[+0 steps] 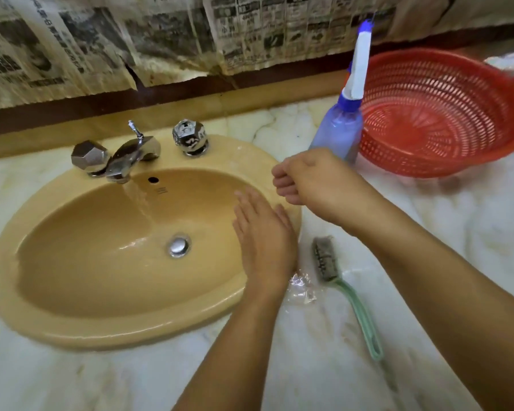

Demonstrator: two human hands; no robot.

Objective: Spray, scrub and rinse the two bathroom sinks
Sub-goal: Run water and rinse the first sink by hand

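Newspaper sheets [166,40] hang along the wall, their print too blurred to read, above an oval, glossy tan sink [80,262] set in a pale marble counter [428,232], its long axis running lower left to upper right while water streams from the chrome faucet [131,157] between two faceted knobs. The left hand [264,241] lies flat with straight fingers on the basin's right inner wall, and the right hand [312,179] hovers over the rim with fingers curled (holding nothing visible). A green-handled scrub brush [339,289] lies on the counter just right of the sink, bristled head pointing away from the person, with a blue-and-white spray bottle [343,120] upright beside a red mesh plastic basket [439,114].
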